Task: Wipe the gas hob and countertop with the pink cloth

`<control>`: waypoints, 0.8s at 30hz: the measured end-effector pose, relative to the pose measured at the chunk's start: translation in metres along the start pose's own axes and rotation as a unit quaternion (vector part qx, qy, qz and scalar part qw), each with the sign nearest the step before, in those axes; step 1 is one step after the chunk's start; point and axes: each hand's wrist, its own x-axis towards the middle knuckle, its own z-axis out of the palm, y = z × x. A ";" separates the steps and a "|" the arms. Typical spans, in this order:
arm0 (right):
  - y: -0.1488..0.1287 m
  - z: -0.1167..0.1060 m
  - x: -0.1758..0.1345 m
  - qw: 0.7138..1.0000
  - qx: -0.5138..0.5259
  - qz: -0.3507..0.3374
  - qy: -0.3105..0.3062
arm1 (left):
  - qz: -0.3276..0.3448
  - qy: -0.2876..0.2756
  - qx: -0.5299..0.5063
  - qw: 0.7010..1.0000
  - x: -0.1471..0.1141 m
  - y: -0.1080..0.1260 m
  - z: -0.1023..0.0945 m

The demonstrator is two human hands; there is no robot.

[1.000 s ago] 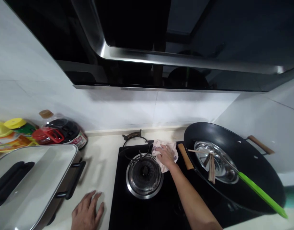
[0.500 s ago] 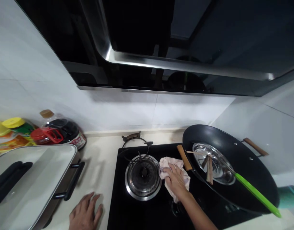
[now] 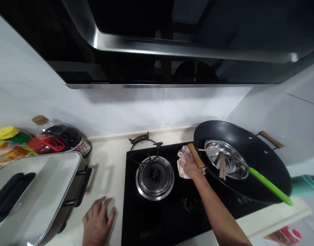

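Wok (image 3: 264, 177) on right of hob, steel plate (image 3: 233, 167), chopsticks (image 3: 222, 167), green-handled tool (image 3: 269, 186) inside. Burner (image 3: 155, 177) bare, its grate (image 3: 143, 147) behind. Oil bottles (image 3: 44, 143) by wall, lidded cooker (image 3: 36, 191) left.

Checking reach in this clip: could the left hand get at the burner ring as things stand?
Probably yes. The left hand lies flat on the counter beside the stove, and nothing stands between it and the burner ring. The right hand and cloth sit on the ring's far side.
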 end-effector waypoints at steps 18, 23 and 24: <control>-0.094 0.059 -0.228 0.997 0.018 -0.070 -0.024 | 0.026 -0.005 0.010 1.000 0.008 0.006 -0.003; -0.044 0.072 -0.306 0.998 0.027 -0.057 -0.030 | 0.028 -0.024 0.001 0.999 0.008 0.009 -0.006; -0.024 0.074 -0.321 0.999 0.027 -0.031 -0.025 | 0.026 -0.030 0.001 0.999 0.008 0.010 -0.007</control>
